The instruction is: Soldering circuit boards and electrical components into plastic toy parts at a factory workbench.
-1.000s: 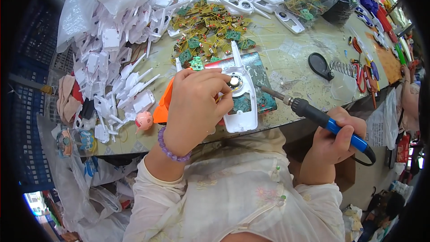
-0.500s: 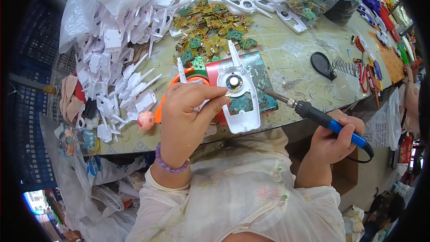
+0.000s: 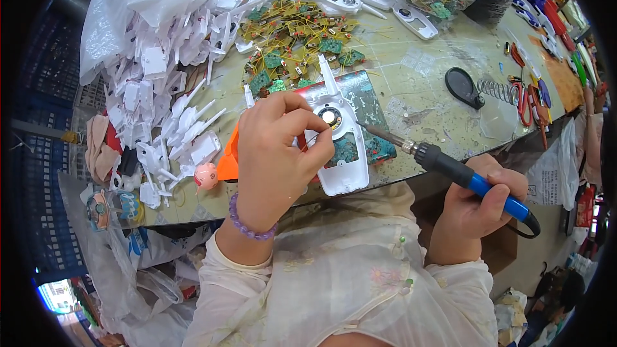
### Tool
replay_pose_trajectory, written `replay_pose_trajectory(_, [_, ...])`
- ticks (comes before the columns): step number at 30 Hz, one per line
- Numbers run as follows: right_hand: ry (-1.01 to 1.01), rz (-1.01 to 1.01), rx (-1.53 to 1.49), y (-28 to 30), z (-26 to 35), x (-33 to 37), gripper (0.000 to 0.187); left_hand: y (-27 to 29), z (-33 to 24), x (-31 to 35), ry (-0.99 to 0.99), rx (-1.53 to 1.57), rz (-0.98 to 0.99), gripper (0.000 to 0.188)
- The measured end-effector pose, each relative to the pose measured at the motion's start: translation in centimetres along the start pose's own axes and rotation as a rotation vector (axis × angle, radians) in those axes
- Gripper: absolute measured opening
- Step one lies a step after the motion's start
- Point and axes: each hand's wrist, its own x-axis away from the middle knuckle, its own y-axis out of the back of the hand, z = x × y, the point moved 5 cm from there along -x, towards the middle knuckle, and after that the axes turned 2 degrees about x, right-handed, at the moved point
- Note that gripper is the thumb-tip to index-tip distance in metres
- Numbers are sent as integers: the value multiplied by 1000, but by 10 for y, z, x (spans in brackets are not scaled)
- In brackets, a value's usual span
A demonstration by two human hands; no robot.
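Note:
A white plastic housing [image 3: 347, 178] with a round speaker [image 3: 331, 117] in it lies on a red and dark green box [image 3: 369, 99] at the table's near edge. Over its left side is my left hand [image 3: 283, 138], thumb and forefinger pinched beside the speaker. They seem to be on a thin yellow wire, mostly hidden by the fingertips. On the other side, my right hand [image 3: 485, 202] grips a soldering iron [image 3: 443, 160] by its blue and black handle. The iron's tip points at the housing's right edge, close to the speaker. An orange thing [image 3: 229, 160] is partly covered by my left hand.
Green circuit boards [image 3: 295, 38] with yellow wires lie heaped behind the box. White plastic parts [image 3: 144, 90] pile up at left, near a pink figurine [image 3: 205, 177]. A soldering iron stand [image 3: 464, 90] with a coil and red-handled tools [image 3: 530, 106] lie to the right.
My left hand has turned and shifted slightly right, covering more of the orange thing. The soldering iron's tip has come a little closer to the speaker. The view has shifted slightly.

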Motion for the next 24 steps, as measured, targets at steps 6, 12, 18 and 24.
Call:
replay_pose_trajectory(6, [166,237,65,-13,1,-2,23,-4,-7,-3,-100,-111,32,8])
replay_pose_trajectory(12, [160,344,71,-20,1,-7,23,-6,-8,-4,-84,-156,58,8])
replay_pose_trajectory(18, [148,297,31,-25,1,-5,19,-6,-9,-4,-109,-183,53,7])
replay_pose_trajectory(24, [142,306,23,-25,1,-8,17,-7,-8,-3,-80,-194,90,7])
